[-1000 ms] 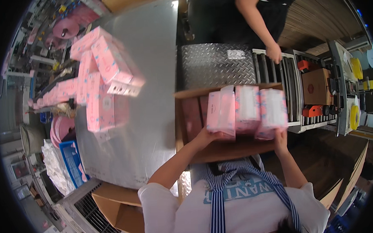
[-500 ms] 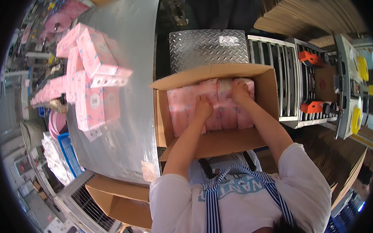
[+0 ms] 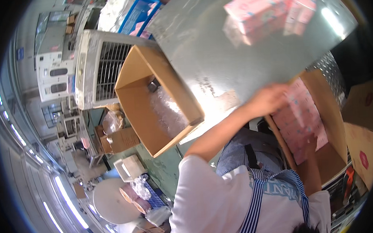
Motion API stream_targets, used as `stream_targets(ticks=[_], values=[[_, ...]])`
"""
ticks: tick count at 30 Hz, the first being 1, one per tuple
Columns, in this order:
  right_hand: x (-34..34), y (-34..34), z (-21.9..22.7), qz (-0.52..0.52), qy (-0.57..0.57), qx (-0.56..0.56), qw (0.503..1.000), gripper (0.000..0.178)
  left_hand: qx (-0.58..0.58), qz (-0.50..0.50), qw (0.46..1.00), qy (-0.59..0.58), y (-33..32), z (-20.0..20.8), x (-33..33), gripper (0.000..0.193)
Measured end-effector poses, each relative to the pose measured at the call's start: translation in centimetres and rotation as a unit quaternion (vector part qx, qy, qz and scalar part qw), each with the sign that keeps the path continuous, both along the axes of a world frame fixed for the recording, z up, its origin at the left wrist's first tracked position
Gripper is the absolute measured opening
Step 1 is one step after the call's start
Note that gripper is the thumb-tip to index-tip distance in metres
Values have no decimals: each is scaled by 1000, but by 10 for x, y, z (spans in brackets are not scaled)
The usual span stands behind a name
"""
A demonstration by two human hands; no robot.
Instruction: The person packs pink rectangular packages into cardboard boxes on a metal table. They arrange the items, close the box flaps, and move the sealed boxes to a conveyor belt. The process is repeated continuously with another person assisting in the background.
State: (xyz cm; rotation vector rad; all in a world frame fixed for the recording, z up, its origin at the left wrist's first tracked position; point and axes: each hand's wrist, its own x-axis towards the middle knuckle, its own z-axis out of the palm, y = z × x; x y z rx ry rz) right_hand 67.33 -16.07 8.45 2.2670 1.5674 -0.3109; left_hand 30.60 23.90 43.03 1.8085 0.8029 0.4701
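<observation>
Pink tissue packs [image 3: 301, 115] lie side by side in an open cardboard carton [image 3: 330, 110] at the right. My left hand [image 3: 273, 99] is at the carton's edge by the metal table, its fingertips over the nearest packs. Motion blur hides whether those fingers hold anything. Lower in the carton, my right hand [image 3: 309, 146] rests on or just above the packs, dim and smeared, its fingers not distinct. More pink packs [image 3: 265, 9] are stacked on the grey metal table [image 3: 212, 48], some in clear wrap.
Left of me stands another open carton [image 3: 130, 106] with clear plastic inside. Beyond it are a grey slatted unit [image 3: 113, 69] and a blue basket [image 3: 134, 14]. A closed-sided carton [image 3: 364, 133] stands at the far right, near an orange part [image 3: 348, 182].
The view has swung left, bringing the second carton into full sight. My left hand has lifted from amid the packs to the carton's edge; my right hand stays inside.
</observation>
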Motion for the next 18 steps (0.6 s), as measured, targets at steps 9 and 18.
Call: stream_targets(ticks=[9,18], values=[[55,96,80,-302,332,-114,886,32,-89,677,683,259,6,-191,-494,26],[-107,209,195,-175,446,-90,873,23,-250,840,473,91,-3,-309,-485,33]])
